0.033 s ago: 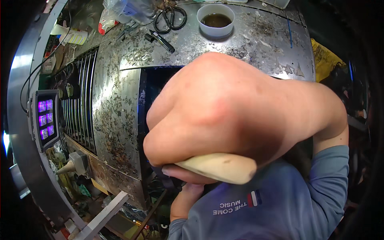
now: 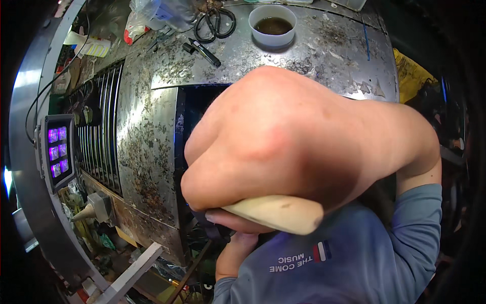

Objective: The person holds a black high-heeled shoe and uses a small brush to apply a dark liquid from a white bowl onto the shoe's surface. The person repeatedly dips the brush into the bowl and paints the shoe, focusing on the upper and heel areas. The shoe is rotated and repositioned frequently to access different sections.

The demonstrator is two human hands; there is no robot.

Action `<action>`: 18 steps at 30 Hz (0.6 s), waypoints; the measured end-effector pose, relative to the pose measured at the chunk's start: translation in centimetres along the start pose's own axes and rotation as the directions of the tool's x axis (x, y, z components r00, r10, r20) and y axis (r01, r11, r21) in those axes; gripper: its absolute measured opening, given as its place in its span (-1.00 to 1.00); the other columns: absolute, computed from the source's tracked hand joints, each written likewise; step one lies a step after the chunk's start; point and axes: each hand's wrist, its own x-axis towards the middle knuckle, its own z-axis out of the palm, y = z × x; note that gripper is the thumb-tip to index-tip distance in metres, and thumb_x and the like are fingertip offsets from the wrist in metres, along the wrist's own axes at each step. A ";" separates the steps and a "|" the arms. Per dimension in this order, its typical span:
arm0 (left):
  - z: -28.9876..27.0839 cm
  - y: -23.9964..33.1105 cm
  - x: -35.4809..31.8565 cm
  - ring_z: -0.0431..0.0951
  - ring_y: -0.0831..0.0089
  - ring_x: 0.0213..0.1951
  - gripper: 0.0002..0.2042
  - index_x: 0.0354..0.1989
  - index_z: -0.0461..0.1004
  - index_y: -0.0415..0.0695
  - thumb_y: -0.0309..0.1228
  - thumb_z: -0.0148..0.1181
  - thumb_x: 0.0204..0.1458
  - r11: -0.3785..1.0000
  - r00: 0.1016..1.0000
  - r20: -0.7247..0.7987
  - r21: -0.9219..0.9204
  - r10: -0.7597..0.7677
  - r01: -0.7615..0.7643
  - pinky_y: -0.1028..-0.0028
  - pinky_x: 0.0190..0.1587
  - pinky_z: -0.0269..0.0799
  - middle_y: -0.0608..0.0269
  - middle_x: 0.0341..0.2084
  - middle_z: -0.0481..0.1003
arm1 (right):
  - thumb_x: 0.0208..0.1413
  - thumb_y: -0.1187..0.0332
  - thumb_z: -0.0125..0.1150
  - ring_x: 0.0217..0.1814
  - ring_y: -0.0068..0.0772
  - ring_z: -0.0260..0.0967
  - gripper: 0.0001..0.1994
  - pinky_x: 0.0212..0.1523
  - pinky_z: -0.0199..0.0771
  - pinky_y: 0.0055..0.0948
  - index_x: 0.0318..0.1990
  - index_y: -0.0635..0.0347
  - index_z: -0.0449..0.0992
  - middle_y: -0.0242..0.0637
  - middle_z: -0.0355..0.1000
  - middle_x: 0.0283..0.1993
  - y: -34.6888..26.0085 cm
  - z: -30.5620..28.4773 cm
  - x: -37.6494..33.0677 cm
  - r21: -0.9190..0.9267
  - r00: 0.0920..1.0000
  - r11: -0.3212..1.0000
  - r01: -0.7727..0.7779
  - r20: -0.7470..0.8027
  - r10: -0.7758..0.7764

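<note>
Where the view is closest to the camera, the right hand (image 2: 283, 142) fills the centre of the frame as a closed fist, its grip wrapped around a pale wooden handle (image 2: 276, 213). That handle projects to the right from under the fist, and its rounded end lies just above the blue-grey sleeve (image 2: 354, 253). Whatever the handle carries at its other end is hidden under the fist. Below the fist, the left hand (image 2: 235, 253) shows only in part, low in the frame beside the sleeve; its grip state cannot be determined because the fingers are hidden.

Behind the fist lies a worn metal surface (image 2: 147, 147) with flaked, speckled plating and a dark rectangular opening (image 2: 195, 109) that the fist mostly covers. To the left of the plate runs a grille (image 2: 98, 137) of parallel metal bars. Further left, a small lamp panel (image 2: 58, 152) glows violet.

At the far edge of the surface stands a white bowl (image 2: 272, 25) holding dark liquid. To its left lie black-handled scissors (image 2: 216, 23), and a black marker pen (image 2: 202, 50) rests just in front of them.
</note>
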 end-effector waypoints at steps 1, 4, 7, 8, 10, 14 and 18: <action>-0.1 0.1 0.2 0.68 0.23 -0.11 -0.72 -0.02 0.57 -0.22 -0.28 0.14 0.25 1.000 1.000 0.021 -0.016 -0.020 0.021 0.37 -0.21 0.72 0.08 -0.09 0.61 | -0.10 0.31 0.32 -0.43 0.13 0.43 -0.82 -0.40 0.48 -0.08 -0.52 0.23 0.53 -0.05 0.43 -0.55 0.0 0.0 0.0 0.012 1.000 1.000 -0.009 0.005 0.009; -0.4 0.0 0.7 0.68 0.23 -0.12 -0.72 -0.03 0.57 -0.22 -0.28 0.14 0.26 0.997 0.994 0.089 -0.044 -0.063 0.067 0.37 -0.22 0.72 0.07 -0.09 0.61 | -0.03 0.35 0.33 -0.48 0.00 0.39 -0.81 -0.49 0.38 -0.14 -0.52 0.20 0.44 -0.18 0.33 -0.55 0.4 -0.2 -0.2 0.045 1.000 0.999 0.022 0.016 -0.023; -1.2 -0.3 1.4 0.69 0.23 -0.13 -0.72 -0.03 0.57 -0.22 -0.28 0.13 0.26 0.988 0.978 0.174 -0.077 -0.119 0.134 0.37 -0.22 0.72 0.07 -0.10 0.61 | -0.03 0.37 0.32 -0.49 -0.02 0.38 -0.82 -0.51 0.37 -0.16 -0.51 0.21 0.43 -0.19 0.32 -0.56 0.8 -0.2 -0.4 0.102 0.999 0.994 0.034 0.020 -0.036; -1.4 -0.4 1.6 0.69 0.23 -0.13 -0.72 -0.03 0.57 -0.22 -0.28 0.13 0.26 0.984 0.970 0.200 -0.087 -0.139 0.159 0.37 -0.22 0.72 0.07 -0.10 0.61 | -0.02 0.37 0.32 -0.50 -0.02 0.38 -0.82 -0.51 0.37 -0.16 -0.51 0.21 0.44 -0.19 0.32 -0.56 1.0 -0.1 -0.4 0.117 0.999 0.992 0.036 0.021 -0.039; -1.7 -0.5 2.0 0.69 0.23 -0.13 -0.72 -0.03 0.57 -0.23 -0.28 0.13 0.26 0.976 0.951 0.256 -0.088 -0.173 0.202 0.38 -0.22 0.72 0.07 -0.10 0.61 | -0.01 0.38 0.32 -0.50 -0.02 0.38 -0.83 -0.51 0.36 -0.16 -0.50 0.21 0.44 -0.20 0.32 -0.56 1.2 0.1 -0.4 0.145 0.999 0.988 0.043 0.021 -0.046; -2.0 -0.7 2.6 0.69 0.23 -0.14 -0.72 -0.04 0.57 -0.23 -0.28 0.12 0.27 0.956 0.913 0.334 -0.094 -0.233 0.278 0.38 -0.23 0.72 0.07 -0.11 0.61 | 0.00 0.39 0.31 -0.50 -0.03 0.37 -0.84 -0.52 0.35 -0.16 -0.49 0.21 0.45 -0.21 0.32 -0.56 1.6 0.3 -0.6 0.202 0.998 0.978 0.050 0.032 -0.058; -2.2 -0.7 3.2 0.69 0.24 -0.15 -0.72 -0.05 0.57 -0.24 -0.28 0.12 0.27 0.937 0.876 0.390 -0.085 -0.282 0.339 0.38 -0.23 0.72 0.07 -0.11 0.61 | 0.02 0.41 0.31 -0.50 -0.04 0.37 -0.86 -0.54 0.34 -0.17 -0.47 0.21 0.46 -0.22 0.31 -0.55 1.9 0.6 -1.0 0.252 0.998 0.966 0.051 0.032 -0.061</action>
